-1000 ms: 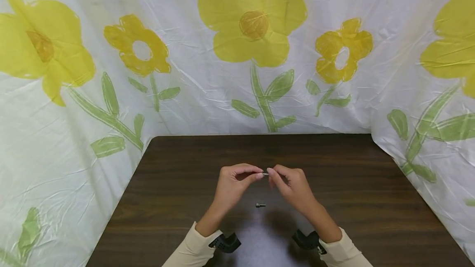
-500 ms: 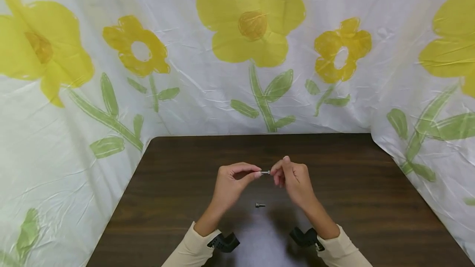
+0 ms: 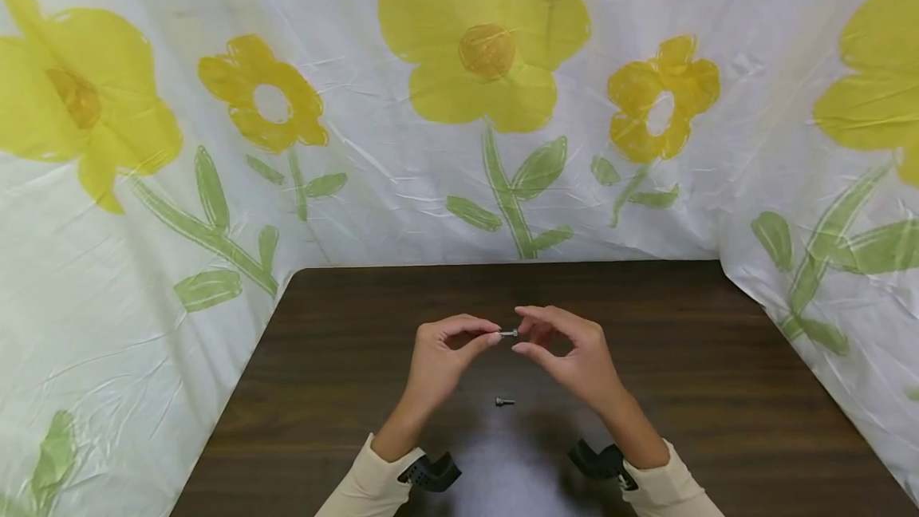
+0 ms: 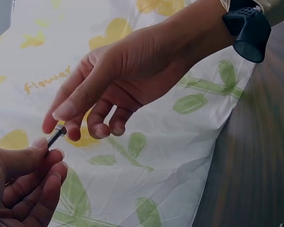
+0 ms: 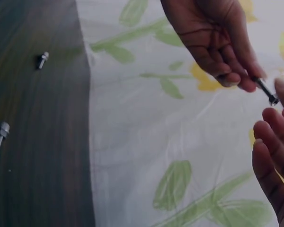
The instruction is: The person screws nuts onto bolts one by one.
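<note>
Between thumb and fingertips, my left hand pinches a small metal bolt above the table. The bolt's threaded shank shows in the left wrist view, with a hex-shaped piece at its free end; whether that is a head or a nut I cannot tell. My right hand hovers just right of that end, thumb and index finger parted around it and holding nothing. Below the hands, another small bolt lies on the table. The right wrist view has two bolts on the tabletop, a farther bolt and a nearer bolt.
A dark wood-grain table stretches beneath both hands. White cloth with painted yellow flowers hangs behind it and along both sides. Each wrist wears a black camera mount, such as the left mount.
My right thumb and fingers have come off the bolt's end, swung up, then spread apart beside it. My left hand keeps its pinch, drifting slightly left. The bolt on the table stays put.
</note>
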The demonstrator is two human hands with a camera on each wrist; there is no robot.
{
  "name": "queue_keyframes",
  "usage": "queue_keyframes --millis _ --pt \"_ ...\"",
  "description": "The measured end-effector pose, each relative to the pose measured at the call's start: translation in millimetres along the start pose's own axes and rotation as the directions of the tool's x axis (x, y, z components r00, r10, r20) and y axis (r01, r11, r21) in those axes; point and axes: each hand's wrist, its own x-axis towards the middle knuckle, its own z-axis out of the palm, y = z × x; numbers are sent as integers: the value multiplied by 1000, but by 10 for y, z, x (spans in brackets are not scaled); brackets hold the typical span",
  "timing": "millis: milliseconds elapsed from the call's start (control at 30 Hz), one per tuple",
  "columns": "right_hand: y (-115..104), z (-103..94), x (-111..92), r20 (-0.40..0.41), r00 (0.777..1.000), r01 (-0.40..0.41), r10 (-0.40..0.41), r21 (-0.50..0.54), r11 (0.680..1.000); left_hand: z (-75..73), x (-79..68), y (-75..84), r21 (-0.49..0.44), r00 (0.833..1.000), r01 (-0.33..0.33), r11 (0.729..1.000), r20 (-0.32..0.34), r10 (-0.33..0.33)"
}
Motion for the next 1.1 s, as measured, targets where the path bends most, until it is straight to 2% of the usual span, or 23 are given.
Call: queue_keyframes --millis 167,400,767,1100 --pt "-77 11 55 -6 999 35 -35 -6 999 5 1 -3 -8 1000 1 1000 8 -1" --pt "83 15 -46 -12 999 33 -33 -8 999 7 -8 -20 -17 999 19 1000 26 -18" --pt "46 77 -103 31 992 -124 124 -19 992 23 -31 -9 -27 1000 -1 1000 20 2" --pt "51 65 -107 -44 981 -190 186 -92 978 51 -24 -3 -32 1000 9 999 26 -8"
